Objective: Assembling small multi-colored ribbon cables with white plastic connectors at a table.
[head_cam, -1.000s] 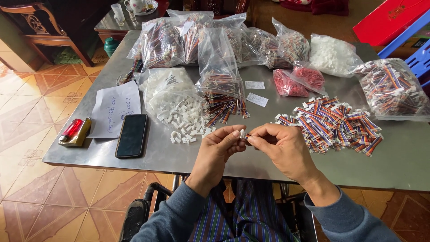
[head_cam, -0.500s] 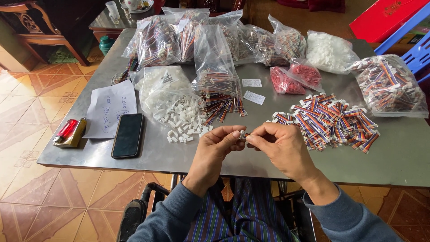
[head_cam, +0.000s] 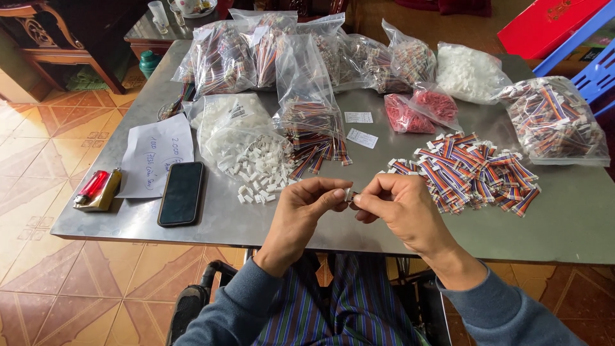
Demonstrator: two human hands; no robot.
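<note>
My left hand and my right hand meet over the near edge of a grey metal table. Between their fingertips they pinch one small white plastic connector with a short multicoloured ribbon wire, mostly hidden by the fingers. A loose heap of white connectors spills from an open clear bag just beyond my left hand. A pile of striped ribbon-wire pieces lies just beyond my right hand.
Left of my hands lie a black phone, a sheet of paper and a red lighter on a small box. Several clear bags of wires and connectors fill the far half. A blue plastic chair stands at right.
Both hands stay together at the table's near edge, with the fingers shifting slightly around the small connector. Nothing else on the table has moved.
</note>
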